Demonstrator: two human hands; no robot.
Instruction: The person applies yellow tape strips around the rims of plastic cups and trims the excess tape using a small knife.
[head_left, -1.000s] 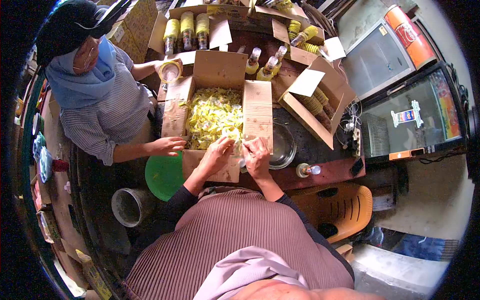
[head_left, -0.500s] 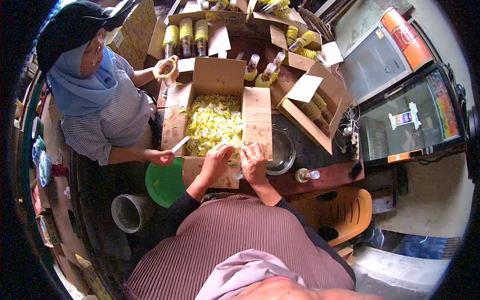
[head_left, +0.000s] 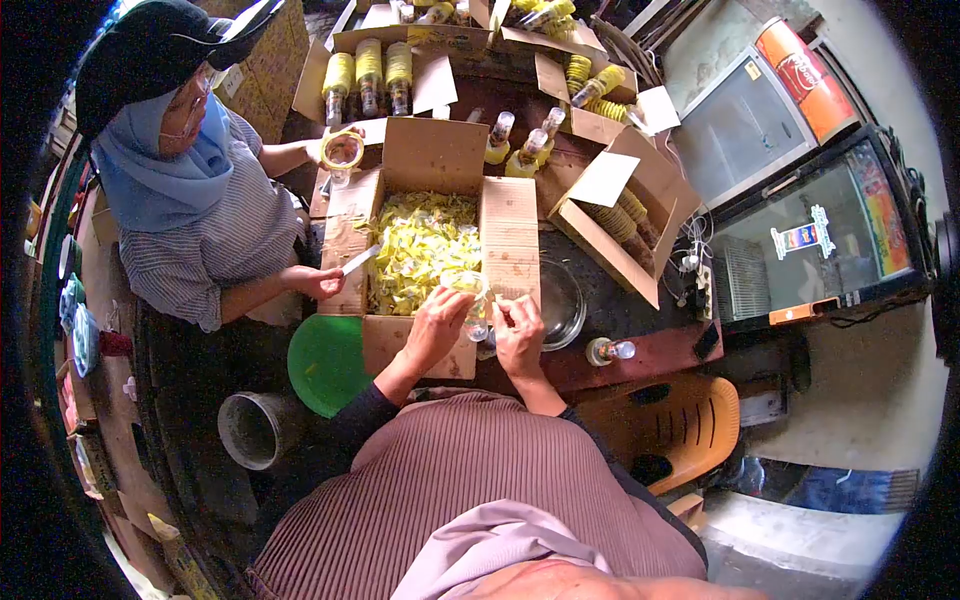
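Observation:
My left hand (head_left: 438, 325) pinches a small clear plastic piece with yellow on it (head_left: 462, 284), over the near edge of an open cardboard box (head_left: 512, 225). Close beside it, my right hand (head_left: 520, 335) has its fingers curled in a pinch; what they hold, if anything, is too small to make out. A clear, rounded thing (head_left: 476, 325) shows between my hands, its kind unclear. Loose yellow-and-clear scraps (head_left: 420, 245) fill much of the box. A glass bowl (head_left: 562, 310) stands just right of my right hand.
A co-worker at the left holds a yellow-rimmed ring (head_left: 342, 150) and a flat white strip (head_left: 360, 260). Boxes with yellow-wrapped stacks (head_left: 368, 75) stand behind. A tilted carton (head_left: 630, 215) and a small bottle-like container (head_left: 610, 351) are right; an orange chair (head_left: 690, 430) stands below.
My right hand has drawn slightly right and down, apart from the left. The left hand keeps the plastic piece, now more visible. The co-worker's ring has turned and the white strip has shifted upward.

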